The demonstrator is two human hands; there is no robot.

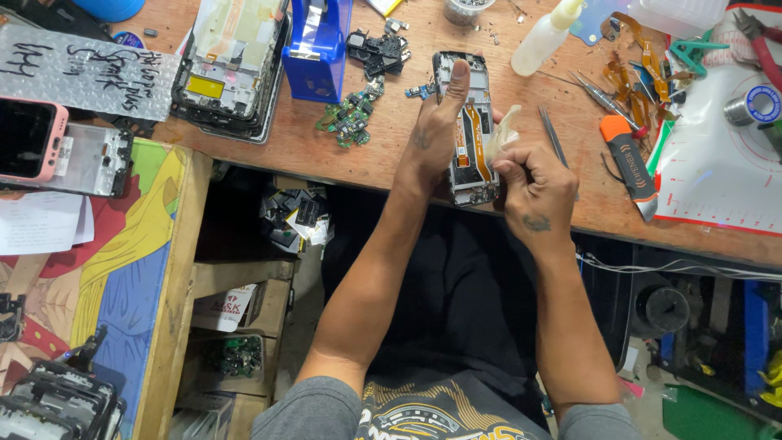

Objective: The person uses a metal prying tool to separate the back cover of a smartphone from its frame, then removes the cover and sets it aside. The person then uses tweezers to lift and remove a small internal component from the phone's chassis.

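Note:
An opened phone frame (471,138) with orange flex cables lies on the wooden workbench (342,159) near its front edge. My left hand (436,126) grips its left side, thumb stretched up along the top edge. My right hand (533,189) sits at the frame's right side, fingers pinched on a small piece of whitish cloth or tissue (503,130) that touches the frame. A pair of tweezers (554,137) lies just right of that hand.
A green circuit board (350,118), a blue box (319,45), stacked phone frames (232,69), a squeeze bottle (544,37), an orange-handled tool (627,159) and a white mat (725,163) crowd the bench. A pink phone (28,138) rests on the painted side table (167,269).

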